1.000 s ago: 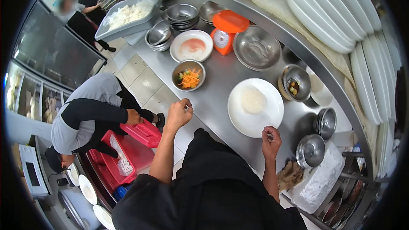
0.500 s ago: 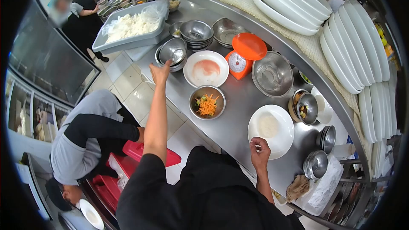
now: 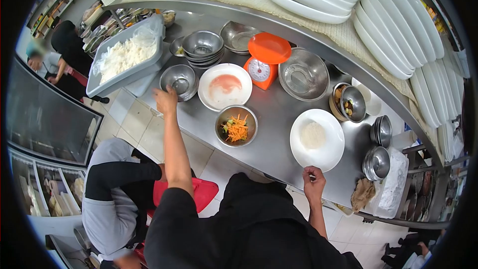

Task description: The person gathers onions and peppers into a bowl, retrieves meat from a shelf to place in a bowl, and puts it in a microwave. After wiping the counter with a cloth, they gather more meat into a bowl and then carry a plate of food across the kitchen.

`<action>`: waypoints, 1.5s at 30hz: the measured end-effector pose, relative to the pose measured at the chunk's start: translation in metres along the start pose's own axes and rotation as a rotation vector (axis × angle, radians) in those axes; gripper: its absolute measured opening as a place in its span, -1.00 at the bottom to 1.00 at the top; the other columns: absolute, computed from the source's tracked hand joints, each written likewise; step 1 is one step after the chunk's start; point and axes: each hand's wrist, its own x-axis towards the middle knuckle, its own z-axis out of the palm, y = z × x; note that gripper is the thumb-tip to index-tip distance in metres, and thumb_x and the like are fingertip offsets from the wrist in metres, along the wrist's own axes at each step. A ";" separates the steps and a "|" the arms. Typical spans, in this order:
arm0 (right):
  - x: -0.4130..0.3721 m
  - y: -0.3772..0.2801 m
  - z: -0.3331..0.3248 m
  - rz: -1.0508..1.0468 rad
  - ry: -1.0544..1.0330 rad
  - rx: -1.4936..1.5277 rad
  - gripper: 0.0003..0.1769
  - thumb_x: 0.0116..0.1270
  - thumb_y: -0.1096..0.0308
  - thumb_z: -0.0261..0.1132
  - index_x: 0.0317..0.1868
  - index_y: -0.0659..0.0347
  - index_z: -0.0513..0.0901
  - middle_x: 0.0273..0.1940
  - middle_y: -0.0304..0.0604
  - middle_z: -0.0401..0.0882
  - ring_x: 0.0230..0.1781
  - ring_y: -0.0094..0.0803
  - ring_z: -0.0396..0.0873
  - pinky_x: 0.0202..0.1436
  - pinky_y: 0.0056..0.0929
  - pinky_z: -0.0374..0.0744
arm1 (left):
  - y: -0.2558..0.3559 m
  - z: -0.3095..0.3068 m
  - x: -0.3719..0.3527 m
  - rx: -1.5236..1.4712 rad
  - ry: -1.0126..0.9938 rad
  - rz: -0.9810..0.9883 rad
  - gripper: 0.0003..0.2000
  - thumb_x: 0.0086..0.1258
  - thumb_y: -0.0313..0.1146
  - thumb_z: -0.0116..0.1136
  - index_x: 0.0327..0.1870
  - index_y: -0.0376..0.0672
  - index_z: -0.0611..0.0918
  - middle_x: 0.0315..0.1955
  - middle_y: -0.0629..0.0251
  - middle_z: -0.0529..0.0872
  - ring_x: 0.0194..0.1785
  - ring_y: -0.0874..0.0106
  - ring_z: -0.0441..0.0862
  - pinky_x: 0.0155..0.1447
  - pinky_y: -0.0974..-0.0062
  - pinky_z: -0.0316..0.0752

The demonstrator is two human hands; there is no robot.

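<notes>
**Leaning steel bowl now sits flatter**

The right hand, fingers curled inward, is at the near rim of the white plate; whether it pinches anything, I cannot tell. A nudge could shift the rice-like mound. Farther on stands the carrot bowl. Beyond, the left hand bends its fingers at the steel bowl's near rim, grip unclear. A crooked pull could tip that bowl off the counter or into the red-stained plate.

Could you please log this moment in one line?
left hand: at steel bowl | right hand: near plate | carrots: in another bowl
</notes>
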 end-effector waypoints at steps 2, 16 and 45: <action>0.002 0.001 0.000 -0.011 0.011 -0.001 -0.88 0.13 0.57 0.25 -0.29 0.24 0.62 -0.25 -0.17 0.61 -0.34 -0.45 0.58 -0.30 -0.50 0.54 | 0.017 -0.043 -0.015 -0.074 -0.061 -0.062 -0.54 0.23 -0.04 0.07 -0.24 -0.41 0.54 -0.46 -0.09 0.66 -0.54 0.07 0.64 -0.37 0.24 0.54; 0.014 -0.032 0.071 -0.020 -0.287 0.029 -0.67 0.11 0.46 0.31 -0.07 0.23 0.56 -0.13 -0.06 0.54 -0.25 -0.32 0.55 -0.30 -0.40 0.55 | 0.027 -0.030 -0.133 -0.849 -1.057 -0.235 -0.51 0.20 -0.24 0.03 0.05 -0.48 0.49 -0.15 -0.15 0.60 -0.14 0.22 0.58 -0.06 0.38 0.45; 0.036 0.084 -0.127 -0.192 -0.468 -0.653 -0.47 -0.10 0.19 0.49 -0.06 0.17 0.64 -0.06 0.02 0.61 -0.01 -0.17 0.56 0.08 -0.27 0.49 | 0.121 -0.138 -0.186 -0.571 -1.389 0.483 -0.45 0.15 0.09 0.21 -0.05 -0.26 0.61 -0.54 0.15 0.67 -0.45 0.32 0.65 -0.29 0.42 0.54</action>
